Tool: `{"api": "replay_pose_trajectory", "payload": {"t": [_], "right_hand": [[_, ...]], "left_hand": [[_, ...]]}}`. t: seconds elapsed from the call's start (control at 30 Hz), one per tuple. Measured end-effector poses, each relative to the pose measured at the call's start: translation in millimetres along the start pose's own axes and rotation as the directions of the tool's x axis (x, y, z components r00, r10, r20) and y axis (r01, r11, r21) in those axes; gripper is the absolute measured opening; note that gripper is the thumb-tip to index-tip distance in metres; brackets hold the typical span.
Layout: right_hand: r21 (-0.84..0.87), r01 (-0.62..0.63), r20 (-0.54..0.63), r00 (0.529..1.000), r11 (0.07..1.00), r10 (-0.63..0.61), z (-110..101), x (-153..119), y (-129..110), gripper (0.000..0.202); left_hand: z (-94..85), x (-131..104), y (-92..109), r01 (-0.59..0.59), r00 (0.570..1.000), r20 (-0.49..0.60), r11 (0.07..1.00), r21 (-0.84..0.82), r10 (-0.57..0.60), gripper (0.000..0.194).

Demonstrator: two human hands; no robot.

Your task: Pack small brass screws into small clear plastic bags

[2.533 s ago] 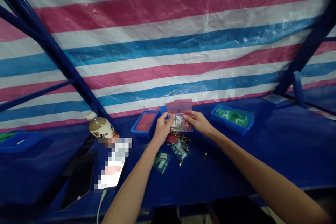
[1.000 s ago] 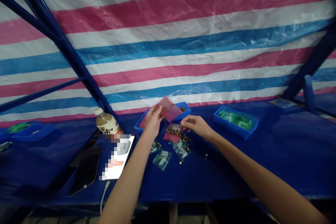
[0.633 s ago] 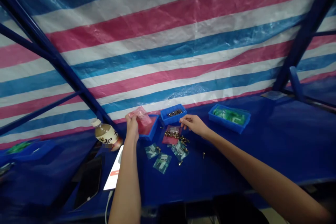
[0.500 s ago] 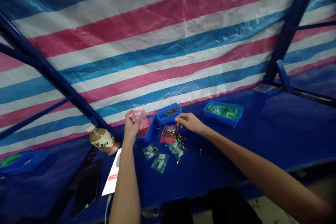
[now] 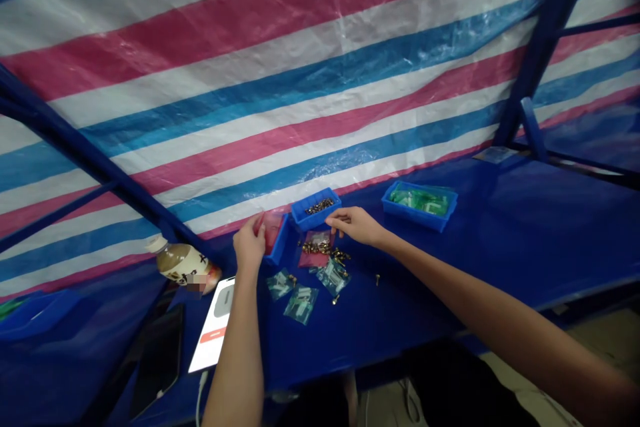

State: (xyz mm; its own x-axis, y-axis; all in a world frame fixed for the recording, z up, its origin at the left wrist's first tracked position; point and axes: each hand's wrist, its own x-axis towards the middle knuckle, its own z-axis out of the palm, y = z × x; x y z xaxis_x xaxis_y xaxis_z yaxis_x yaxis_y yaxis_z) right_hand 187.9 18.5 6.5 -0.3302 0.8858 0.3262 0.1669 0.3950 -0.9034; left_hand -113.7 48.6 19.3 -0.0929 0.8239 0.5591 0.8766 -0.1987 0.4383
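Right now the left hand (image 5: 250, 244) is at the blue tray of pink bags (image 5: 281, 244); its fingers are partly hidden, so I can't tell whether they grip one. Fingertips seemingly together, the right hand (image 5: 356, 224) hovers beside the tray of metal parts (image 5: 301, 219). Near it lies a loose pink bag (image 5: 314, 259) with brassy pieces (image 5: 340, 255) around it, just behind some clear packets (image 5: 301, 304).

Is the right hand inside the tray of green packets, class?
No, the right hand is outside it, near the tray of small metal parts.
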Motion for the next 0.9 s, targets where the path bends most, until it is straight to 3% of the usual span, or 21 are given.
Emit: {"api": "replay_pose_trajectory", "payload": {"t": [0.13, 0.23, 0.4, 0.57, 0.7, 0.8, 0.9], "right_hand": [[-0.036, -0.008, -0.019, 1.0, 0.999, 0.007, 0.1, -0.2, 1.7, 0.031], [-0.083, 0.001, -0.015, 1.0, 0.997, -0.002, -0.4, -0.4, 0.6, 0.032], [-0.148, -0.001, -0.02, 1.0, 0.989, -0.002, -3.0, -1.1, -1.3, 0.032], [-0.235, 0.006, -0.041, 0.999, 0.972, -0.016, -4.1, -0.6, 1.0, 0.033], [-0.437, -0.004, -0.179, 0.98, 0.899, -0.083, -11.0, 1.0, 5.2, 0.032], [-0.565, -0.092, -0.291, 0.952, 0.82, -0.094, -20.6, 1.0, 11.9, 0.026], [-0.712, -0.171, -0.27, 0.962, 0.681, -0.042, -27.4, -0.5, 20.8, 0.028]], "left_hand": [[0.8, -8.8, 16.8, -0.086, 0.993, -0.067, 0.985, 0.153, 0.097, 0.034], [2.6, -11.9, 24.4, -0.077, 0.997, 0.012, 0.979, 0.189, 0.076, 0.032], [4.2, -11.0, 26.7, -0.151, 0.982, 0.13, 0.981, 0.118, 0.136, 0.038], [5.2, -8.6, 23.5, -0.144, 0.989, 0.04, 0.988, 0.052, 0.142, 0.036], [8.0, -7.2, 18.9, -0.165, 0.976, 0.155, 0.984, 0.07, 0.153, 0.033], [10.3, -7.2, 16.9, -0.129, 0.981, 0.16, 0.985, 0.114, 0.11, 0.033], [12.2, -8.4, 17.6, -0.115, 0.986, 0.141, 0.977, 0.18, 0.09, 0.039]]}}
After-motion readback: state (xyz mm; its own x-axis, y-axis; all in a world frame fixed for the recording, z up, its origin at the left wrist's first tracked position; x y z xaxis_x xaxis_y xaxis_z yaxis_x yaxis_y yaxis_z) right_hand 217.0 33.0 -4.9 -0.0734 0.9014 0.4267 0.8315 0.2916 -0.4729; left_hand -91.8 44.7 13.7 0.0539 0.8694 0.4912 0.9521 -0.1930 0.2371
